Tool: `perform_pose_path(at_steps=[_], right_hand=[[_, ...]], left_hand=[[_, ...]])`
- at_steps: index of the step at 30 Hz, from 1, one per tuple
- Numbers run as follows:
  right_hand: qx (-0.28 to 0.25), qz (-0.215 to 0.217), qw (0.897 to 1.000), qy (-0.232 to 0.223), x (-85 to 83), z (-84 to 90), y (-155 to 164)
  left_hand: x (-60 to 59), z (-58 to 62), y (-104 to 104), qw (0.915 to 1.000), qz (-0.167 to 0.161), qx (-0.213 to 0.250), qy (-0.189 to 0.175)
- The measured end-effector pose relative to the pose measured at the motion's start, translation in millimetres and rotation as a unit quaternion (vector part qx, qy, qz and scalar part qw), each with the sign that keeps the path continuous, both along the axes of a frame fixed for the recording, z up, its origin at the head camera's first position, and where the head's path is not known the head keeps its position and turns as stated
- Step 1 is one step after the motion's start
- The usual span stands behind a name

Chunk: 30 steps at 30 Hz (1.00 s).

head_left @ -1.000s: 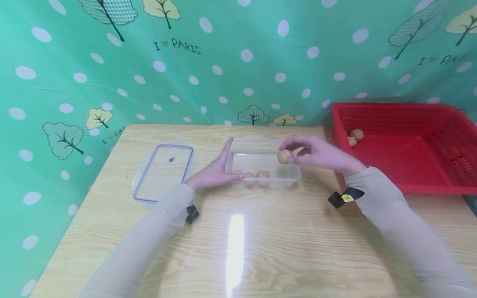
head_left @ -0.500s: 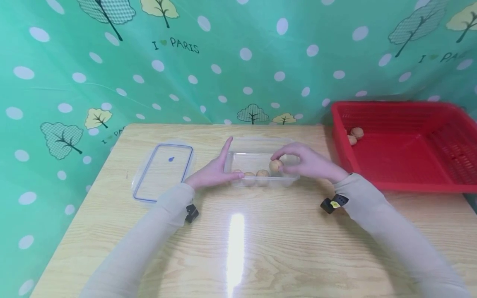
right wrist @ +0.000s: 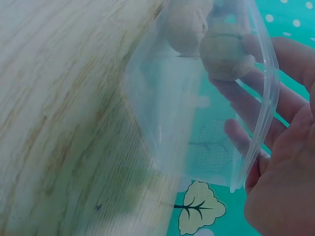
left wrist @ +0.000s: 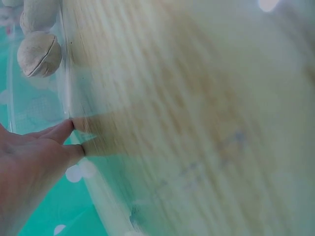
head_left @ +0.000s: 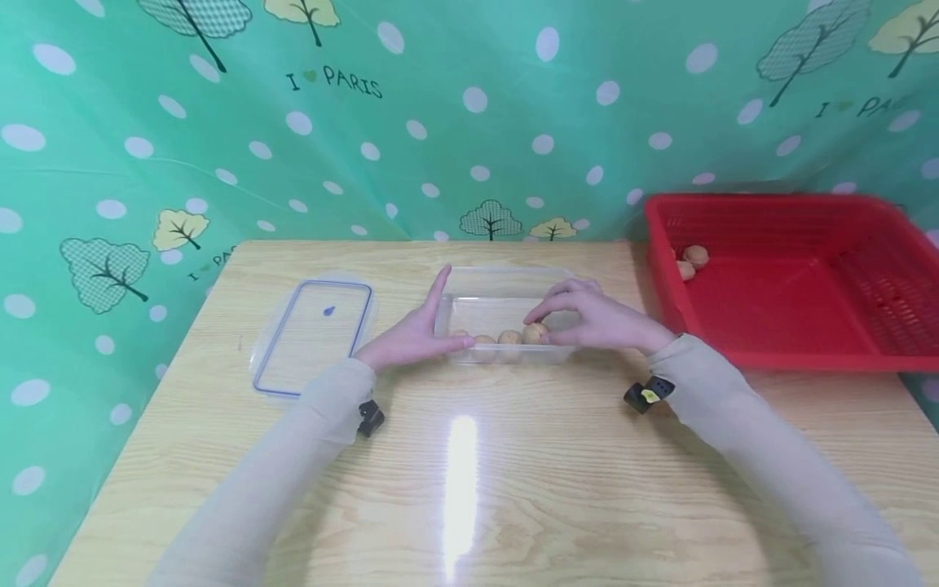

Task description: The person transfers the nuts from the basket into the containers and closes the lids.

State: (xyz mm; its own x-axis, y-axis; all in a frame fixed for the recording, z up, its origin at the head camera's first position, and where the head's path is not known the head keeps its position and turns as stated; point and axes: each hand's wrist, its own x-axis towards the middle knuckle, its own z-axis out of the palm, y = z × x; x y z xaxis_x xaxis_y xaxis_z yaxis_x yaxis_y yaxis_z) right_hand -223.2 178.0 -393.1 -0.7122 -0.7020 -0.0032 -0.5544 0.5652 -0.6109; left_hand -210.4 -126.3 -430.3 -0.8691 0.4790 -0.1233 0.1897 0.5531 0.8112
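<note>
A clear plastic container (head_left: 506, 356) stands near the far side of the table, with a row of walnuts (head_left: 509, 337) along its near wall. My left hand (head_left: 407, 336) rests against the container's left end, thumb on the near rim and fingers extended. Inside the right part of the container, my right hand (head_left: 597, 319) pinches a walnut (right wrist: 226, 54) between thumb and fingers, beside another walnut (right wrist: 184, 27). Part of the held walnut is hidden by the fingers in the head view. One walnut (left wrist: 39, 54) with a visible seam shows near my left fingertips in the left wrist view.
A clear lid (head_left: 311, 338) with a blue seal lies left of the container. On the right stands a red plastic basket (head_left: 792, 360) with a few walnuts (head_left: 694, 257) in its far left corner. A green patterned cloth (head_left: 330, 163) hangs behind the table.
My right hand has moved left and down into the container, bringing the pinched walnut to the end of the row. The left hand has kept its place on the container.
</note>
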Motion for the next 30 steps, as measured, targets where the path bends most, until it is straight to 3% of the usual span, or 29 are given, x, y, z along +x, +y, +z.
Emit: perform_pose_path(at_steps=[9,22,30], right_hand=[[-0.020,0.024,0.999,-0.007,-2.2,-2.4,-3.4],[-0.013,0.022,1.000,-0.003,-3.7,-3.4,-2.5],[-0.034,0.023,0.999,-0.031,-5.9,0.8,1.2]], left_hand=[[-1.4,-2.7,-1.2,0.9999,0.000,0.010,-0.005],[-2.9,-3.7,-1.4,0.9999,-0.001,0.012,-0.002],[-2.7,-3.3,-1.0,1.0000,0.002,0.003,-0.005]])
